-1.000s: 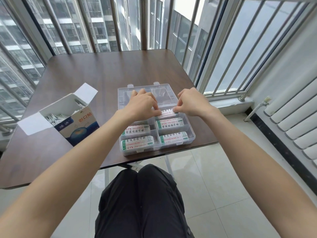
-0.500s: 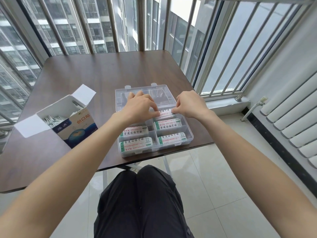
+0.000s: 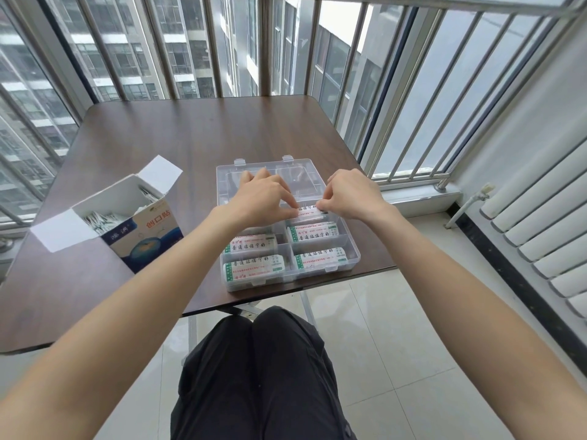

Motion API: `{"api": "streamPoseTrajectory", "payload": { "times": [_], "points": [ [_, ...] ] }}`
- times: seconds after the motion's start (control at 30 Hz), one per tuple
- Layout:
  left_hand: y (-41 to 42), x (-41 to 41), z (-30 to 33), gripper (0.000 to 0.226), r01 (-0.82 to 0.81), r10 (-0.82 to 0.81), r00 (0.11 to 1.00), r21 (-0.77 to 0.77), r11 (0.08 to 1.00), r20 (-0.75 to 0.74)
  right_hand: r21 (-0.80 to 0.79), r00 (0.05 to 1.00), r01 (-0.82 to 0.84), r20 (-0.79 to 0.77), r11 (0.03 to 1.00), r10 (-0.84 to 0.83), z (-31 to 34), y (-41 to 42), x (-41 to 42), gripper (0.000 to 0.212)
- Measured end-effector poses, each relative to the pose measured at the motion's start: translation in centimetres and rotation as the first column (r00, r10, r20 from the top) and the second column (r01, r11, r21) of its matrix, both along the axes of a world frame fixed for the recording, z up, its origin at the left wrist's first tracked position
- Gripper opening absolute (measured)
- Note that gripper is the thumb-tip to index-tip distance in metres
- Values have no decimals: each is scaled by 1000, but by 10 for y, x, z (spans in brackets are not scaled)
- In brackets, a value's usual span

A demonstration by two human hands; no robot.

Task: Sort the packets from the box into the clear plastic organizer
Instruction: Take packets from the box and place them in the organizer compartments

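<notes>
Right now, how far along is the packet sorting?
Four compartments of the clear organizer already hold packet stacks, such as the front-left stack. In hand: the left hand and right hand pinch a packet over the far-right compartment. Left: more packets fill the open box.

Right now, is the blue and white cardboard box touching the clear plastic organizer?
Apart. The head view shows bare brown table between the blue and white cardboard box and the clear plastic organizer.
</notes>
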State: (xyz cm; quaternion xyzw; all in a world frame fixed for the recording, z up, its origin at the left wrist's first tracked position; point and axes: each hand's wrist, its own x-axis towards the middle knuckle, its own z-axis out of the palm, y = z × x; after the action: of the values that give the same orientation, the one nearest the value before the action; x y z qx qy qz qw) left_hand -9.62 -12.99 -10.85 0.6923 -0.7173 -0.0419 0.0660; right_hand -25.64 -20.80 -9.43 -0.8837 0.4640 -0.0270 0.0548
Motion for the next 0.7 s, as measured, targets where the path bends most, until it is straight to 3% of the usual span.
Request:
{"api": "streamPoseTrajectory", "payload": {
  "times": [0.13,0.23,0.37,0.5,0.6,0.7],
  "points": [
    [1,-1,-1,31,9,-10,1000,-18,1000,-24,-22,999,-7,-35,1000,6,2,2,-4,20],
    [8,0,5,26,47,-53,997,-94,994,-61,-41,1000,6,24,999,-5,8,5,-8,18],
    [34,5,24,21,86,-109,992,-284,955,-65,37,958,-134,259,990,120,30,13,-12,21],
    [82,28,49,18,25,-85,992,-530,847,-89,32,816,-348,503,937,286,51,34,12,27],
    [119,62,59,43,-142,110,990,-578,804,-91,2,710,-489,583,872,396,62,57,50,25],
    [147,101,57,85,-386,387,919,-373,844,-74,-36,638,-613,567,789,521,68,79,94,24]
  ]
}}
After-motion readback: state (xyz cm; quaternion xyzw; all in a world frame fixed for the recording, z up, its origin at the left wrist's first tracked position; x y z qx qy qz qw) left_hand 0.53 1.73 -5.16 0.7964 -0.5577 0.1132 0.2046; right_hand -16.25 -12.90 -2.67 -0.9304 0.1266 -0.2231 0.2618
